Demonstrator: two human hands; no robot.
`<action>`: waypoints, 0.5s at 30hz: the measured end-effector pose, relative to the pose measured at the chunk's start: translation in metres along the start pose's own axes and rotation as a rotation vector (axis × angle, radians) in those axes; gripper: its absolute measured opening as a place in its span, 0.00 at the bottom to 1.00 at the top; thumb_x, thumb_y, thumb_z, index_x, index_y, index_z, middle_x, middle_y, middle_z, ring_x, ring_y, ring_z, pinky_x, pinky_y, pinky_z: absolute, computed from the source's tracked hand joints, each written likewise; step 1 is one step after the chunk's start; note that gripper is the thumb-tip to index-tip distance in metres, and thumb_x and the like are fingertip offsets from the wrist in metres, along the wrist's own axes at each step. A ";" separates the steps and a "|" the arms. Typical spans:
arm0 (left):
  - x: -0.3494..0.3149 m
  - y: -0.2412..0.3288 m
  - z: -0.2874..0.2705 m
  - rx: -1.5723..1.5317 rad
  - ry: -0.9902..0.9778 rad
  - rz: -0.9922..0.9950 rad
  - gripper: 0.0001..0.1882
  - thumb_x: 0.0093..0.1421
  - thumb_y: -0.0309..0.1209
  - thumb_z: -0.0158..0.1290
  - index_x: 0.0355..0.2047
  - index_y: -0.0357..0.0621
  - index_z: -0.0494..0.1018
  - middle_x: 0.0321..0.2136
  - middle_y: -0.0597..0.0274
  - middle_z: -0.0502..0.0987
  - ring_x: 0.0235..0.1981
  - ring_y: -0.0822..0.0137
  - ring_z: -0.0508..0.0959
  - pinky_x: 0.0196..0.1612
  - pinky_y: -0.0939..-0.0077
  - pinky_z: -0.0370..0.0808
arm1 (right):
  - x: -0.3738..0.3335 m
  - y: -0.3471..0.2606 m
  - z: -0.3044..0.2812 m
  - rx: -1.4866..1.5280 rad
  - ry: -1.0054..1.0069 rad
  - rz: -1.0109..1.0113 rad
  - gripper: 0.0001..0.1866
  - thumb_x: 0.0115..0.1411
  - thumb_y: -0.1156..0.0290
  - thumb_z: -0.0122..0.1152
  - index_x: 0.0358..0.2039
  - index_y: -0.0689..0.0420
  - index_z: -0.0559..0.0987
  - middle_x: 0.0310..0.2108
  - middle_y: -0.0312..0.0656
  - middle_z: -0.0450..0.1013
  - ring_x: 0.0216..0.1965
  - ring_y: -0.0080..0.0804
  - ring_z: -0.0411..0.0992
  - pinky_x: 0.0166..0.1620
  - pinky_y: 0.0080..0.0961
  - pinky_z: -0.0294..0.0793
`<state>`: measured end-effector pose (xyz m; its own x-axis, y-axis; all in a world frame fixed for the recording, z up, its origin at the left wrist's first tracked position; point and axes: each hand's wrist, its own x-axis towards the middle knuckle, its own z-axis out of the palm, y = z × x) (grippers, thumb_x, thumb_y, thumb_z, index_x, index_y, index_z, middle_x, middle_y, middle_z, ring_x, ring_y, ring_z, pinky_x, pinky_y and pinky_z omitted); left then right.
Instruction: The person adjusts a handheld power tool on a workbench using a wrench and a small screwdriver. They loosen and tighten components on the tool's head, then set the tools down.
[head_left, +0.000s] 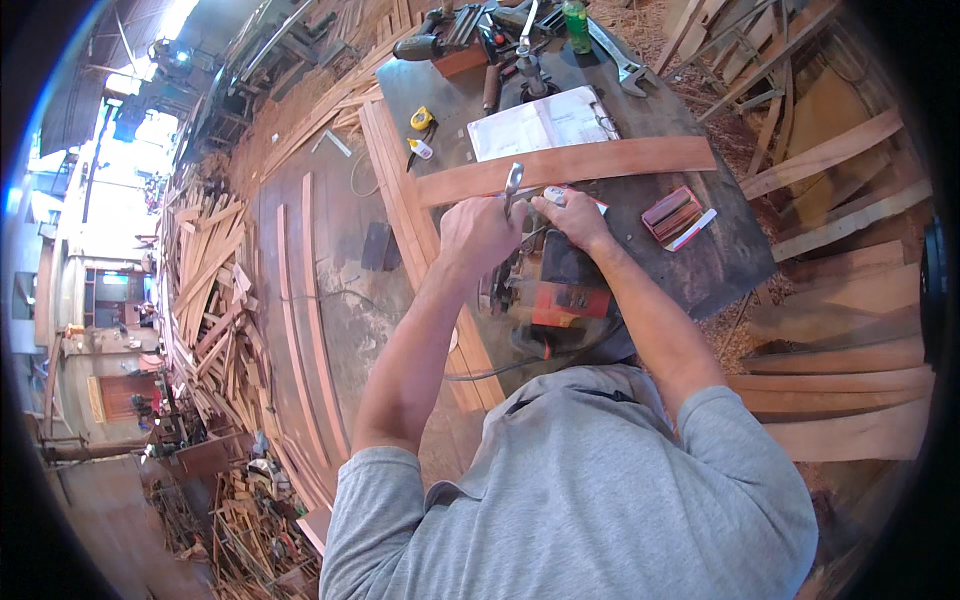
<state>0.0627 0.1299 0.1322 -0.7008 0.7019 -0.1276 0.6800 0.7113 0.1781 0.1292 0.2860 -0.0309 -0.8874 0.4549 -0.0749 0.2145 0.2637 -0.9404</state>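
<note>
My left hand is closed round a shiny metal wrench, whose head sticks up past the fingers. Close beside it, the fingers of my right hand are curled together by a small white piece; what they grip is hard to make out. Beneath both hands sits a power tool with a red-and-black body, partly covered by my arms. A long, slightly curved wooden board lies just beyond the hands.
An open paper pad, yellow tape measure, small white bottle and open red box lie on the dark table. Farther back are a large adjustable wrench and green bottle. Wooden strips run along the left.
</note>
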 end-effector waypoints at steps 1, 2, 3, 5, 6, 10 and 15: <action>0.008 0.001 0.002 -0.004 -0.015 0.001 0.24 0.69 0.49 0.51 0.30 0.41 0.82 0.25 0.44 0.82 0.30 0.43 0.84 0.37 0.48 0.79 | 0.002 0.001 -0.001 -0.025 -0.067 0.087 0.29 0.64 0.44 0.65 0.46 0.61 0.85 0.42 0.53 0.84 0.46 0.46 0.82 0.51 0.38 0.77; 0.012 0.002 0.005 -0.009 -0.032 0.000 0.24 0.69 0.49 0.50 0.32 0.41 0.84 0.26 0.45 0.83 0.31 0.44 0.84 0.38 0.48 0.79 | 0.002 0.001 -0.001 -0.042 -0.071 0.093 0.29 0.64 0.44 0.65 0.46 0.61 0.85 0.43 0.54 0.83 0.47 0.47 0.82 0.51 0.38 0.77; 0.015 0.002 0.008 -0.021 -0.004 0.015 0.23 0.69 0.48 0.51 0.31 0.41 0.83 0.25 0.45 0.82 0.31 0.44 0.84 0.38 0.48 0.79 | 0.003 0.002 0.000 -0.058 -0.058 0.092 0.29 0.64 0.44 0.65 0.46 0.61 0.85 0.43 0.54 0.83 0.47 0.47 0.82 0.52 0.38 0.77; 0.011 -0.002 0.017 -0.026 0.078 0.036 0.22 0.69 0.47 0.51 0.30 0.41 0.82 0.24 0.44 0.82 0.31 0.44 0.84 0.37 0.49 0.79 | 0.003 0.005 0.002 -0.046 -0.034 0.090 0.28 0.63 0.41 0.64 0.44 0.57 0.85 0.41 0.56 0.82 0.45 0.53 0.81 0.50 0.44 0.77; 0.004 -0.004 0.023 -0.044 0.085 0.010 0.24 0.69 0.47 0.51 0.29 0.40 0.82 0.23 0.44 0.81 0.30 0.44 0.84 0.35 0.49 0.78 | 0.003 0.006 0.003 -0.053 -0.026 0.079 0.28 0.63 0.41 0.64 0.44 0.56 0.85 0.41 0.56 0.82 0.46 0.53 0.81 0.50 0.44 0.77; -0.059 -0.019 0.060 -0.082 0.309 0.108 0.16 0.68 0.39 0.56 0.28 0.41 0.80 0.21 0.49 0.78 0.25 0.48 0.81 0.27 0.56 0.76 | 0.004 0.008 0.006 -0.081 0.017 0.050 0.29 0.62 0.41 0.64 0.45 0.56 0.86 0.42 0.56 0.82 0.47 0.52 0.81 0.50 0.44 0.77; -0.170 -0.023 0.098 -0.281 0.528 0.225 0.02 0.60 0.22 0.60 0.30 0.41 0.78 0.23 0.52 0.76 0.22 0.53 0.79 0.26 0.61 0.74 | 0.004 0.010 0.003 -0.045 0.000 0.082 0.28 0.62 0.42 0.65 0.44 0.57 0.87 0.40 0.55 0.83 0.46 0.51 0.81 0.50 0.43 0.78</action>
<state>0.1879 -0.0020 0.0546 -0.6077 0.6686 0.4285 0.7909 0.4610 0.4025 0.1267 0.2874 -0.0415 -0.8659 0.4767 -0.1514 0.3049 0.2630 -0.9153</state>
